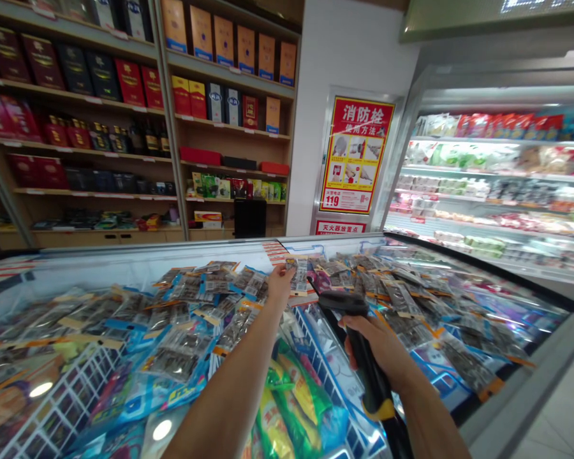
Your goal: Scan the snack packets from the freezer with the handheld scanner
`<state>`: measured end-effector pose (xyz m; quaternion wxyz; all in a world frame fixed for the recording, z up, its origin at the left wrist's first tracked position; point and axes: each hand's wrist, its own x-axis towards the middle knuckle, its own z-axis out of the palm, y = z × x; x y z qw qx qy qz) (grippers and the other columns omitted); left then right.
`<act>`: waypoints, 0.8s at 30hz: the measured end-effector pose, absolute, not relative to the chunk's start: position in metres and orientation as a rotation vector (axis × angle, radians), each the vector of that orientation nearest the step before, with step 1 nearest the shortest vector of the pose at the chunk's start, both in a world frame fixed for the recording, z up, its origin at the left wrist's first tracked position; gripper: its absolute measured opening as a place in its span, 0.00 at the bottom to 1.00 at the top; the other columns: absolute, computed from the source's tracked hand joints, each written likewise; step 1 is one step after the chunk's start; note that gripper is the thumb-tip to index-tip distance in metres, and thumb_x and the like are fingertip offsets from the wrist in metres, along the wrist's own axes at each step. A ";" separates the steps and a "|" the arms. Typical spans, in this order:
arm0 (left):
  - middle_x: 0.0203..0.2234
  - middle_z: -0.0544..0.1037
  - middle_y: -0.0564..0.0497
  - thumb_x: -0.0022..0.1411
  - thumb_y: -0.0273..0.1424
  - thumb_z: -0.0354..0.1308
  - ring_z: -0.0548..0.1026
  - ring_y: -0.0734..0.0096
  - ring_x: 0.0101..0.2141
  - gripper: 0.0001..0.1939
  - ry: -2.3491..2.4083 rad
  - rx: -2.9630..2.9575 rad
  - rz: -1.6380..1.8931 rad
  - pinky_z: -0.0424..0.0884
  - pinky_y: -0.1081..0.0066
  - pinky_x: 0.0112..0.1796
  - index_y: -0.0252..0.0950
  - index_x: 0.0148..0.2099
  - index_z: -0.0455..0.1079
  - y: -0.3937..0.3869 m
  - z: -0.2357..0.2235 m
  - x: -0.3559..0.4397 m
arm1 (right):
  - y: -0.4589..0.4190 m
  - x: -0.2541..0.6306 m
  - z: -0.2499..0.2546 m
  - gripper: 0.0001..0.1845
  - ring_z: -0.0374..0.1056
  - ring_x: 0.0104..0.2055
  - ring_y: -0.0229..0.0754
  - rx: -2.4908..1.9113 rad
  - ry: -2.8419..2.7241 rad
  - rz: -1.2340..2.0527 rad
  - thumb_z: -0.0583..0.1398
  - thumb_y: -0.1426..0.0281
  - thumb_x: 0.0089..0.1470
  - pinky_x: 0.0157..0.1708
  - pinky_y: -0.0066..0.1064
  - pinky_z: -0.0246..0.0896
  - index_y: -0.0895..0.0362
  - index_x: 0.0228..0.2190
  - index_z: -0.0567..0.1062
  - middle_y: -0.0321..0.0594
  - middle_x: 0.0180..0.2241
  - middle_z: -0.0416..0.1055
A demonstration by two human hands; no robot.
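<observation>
My left hand [282,284] reaches to the far side of the chest freezer, its fingers closed on the edge of a small packet [297,274] that is held up with its printed face toward me. Closer to me, my right hand [377,347] is wrapped around the handle of a black barcode scanner [344,302]. The scanner's head points toward the packet, with a gap between them. Many similar flat packets [179,350] with blue and orange edges lie in heaps around both hands. Below my left forearm are green and yellow bags [287,395] inside a white wire basket.
White wire dividers [316,357] split the freezer. Its dark-edged rim [483,274] runs along the right. Behind stand shelves of boxed goods [229,102], a red fire-hydrant sign [357,153] and a lit refrigerated display [502,172].
</observation>
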<state>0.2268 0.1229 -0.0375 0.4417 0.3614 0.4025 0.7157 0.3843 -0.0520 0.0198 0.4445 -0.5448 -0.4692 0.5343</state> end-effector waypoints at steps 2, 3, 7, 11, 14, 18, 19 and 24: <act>0.17 0.71 0.55 0.36 0.32 0.62 0.69 0.74 0.19 0.14 0.983 0.868 1.755 0.66 0.71 0.24 0.33 0.29 0.66 0.123 -0.038 0.227 | -0.049 0.384 0.019 0.12 0.60 0.11 0.35 -1.376 -1.188 1.328 0.54 0.62 0.44 0.11 0.25 0.52 0.59 0.25 0.68 0.34 0.11 0.65; 0.17 0.71 0.55 0.36 0.32 0.62 0.69 0.74 0.19 0.14 0.976 0.857 1.742 0.65 0.72 0.24 0.33 0.29 0.66 0.123 -0.038 0.226 | -0.048 0.384 0.019 0.12 0.60 0.11 0.35 -1.376 -1.200 1.334 0.54 0.62 0.45 0.11 0.25 0.52 0.59 0.25 0.68 0.34 0.12 0.66; 0.17 0.70 0.56 0.37 0.32 0.62 0.69 0.75 0.19 0.14 1.006 0.861 1.741 0.65 0.73 0.23 0.34 0.29 0.64 0.122 -0.038 0.226 | -0.046 0.384 0.018 0.13 0.60 0.11 0.36 -1.351 -1.221 1.348 0.55 0.61 0.44 0.12 0.25 0.52 0.59 0.24 0.68 0.34 0.11 0.66; 0.16 0.69 0.57 0.37 0.33 0.61 0.69 0.75 0.19 0.14 1.013 0.883 1.745 0.65 0.73 0.23 0.34 0.28 0.63 0.121 -0.037 0.226 | -0.048 0.383 0.019 0.13 0.61 0.12 0.36 -1.329 -1.218 1.357 0.53 0.60 0.45 0.11 0.25 0.51 0.59 0.23 0.67 0.36 0.12 0.66; 0.16 0.69 0.57 0.37 0.33 0.61 0.68 0.76 0.19 0.14 1.002 0.890 1.756 0.65 0.73 0.23 0.35 0.28 0.63 0.120 -0.037 0.226 | -0.049 0.383 0.018 0.14 0.62 0.12 0.36 -1.301 -1.199 1.360 0.53 0.61 0.45 0.11 0.24 0.51 0.59 0.23 0.67 0.36 0.12 0.67; 0.17 0.69 0.56 0.36 0.34 0.61 0.69 0.76 0.19 0.15 0.984 0.883 1.755 0.65 0.73 0.24 0.35 0.28 0.63 0.120 -0.036 0.226 | -0.050 0.382 0.017 0.13 0.61 0.11 0.36 -1.256 -1.167 1.363 0.53 0.61 0.45 0.10 0.24 0.51 0.59 0.22 0.67 0.37 0.11 0.67; 0.17 0.69 0.56 0.36 0.34 0.61 0.69 0.76 0.19 0.15 0.984 0.877 1.754 0.65 0.73 0.24 0.35 0.28 0.63 0.120 -0.036 0.226 | -0.050 0.382 0.017 0.13 0.61 0.11 0.36 -1.252 -1.164 1.364 0.53 0.61 0.45 0.10 0.24 0.51 0.59 0.22 0.67 0.37 0.11 0.67; 0.17 0.69 0.56 0.35 0.33 0.62 0.68 0.76 0.19 0.16 0.981 0.849 1.750 0.65 0.73 0.23 0.34 0.28 0.63 0.121 -0.036 0.226 | -0.049 0.383 0.017 0.14 0.62 0.12 0.36 -1.237 -1.177 1.379 0.55 0.60 0.44 0.11 0.25 0.52 0.59 0.23 0.69 0.36 0.12 0.67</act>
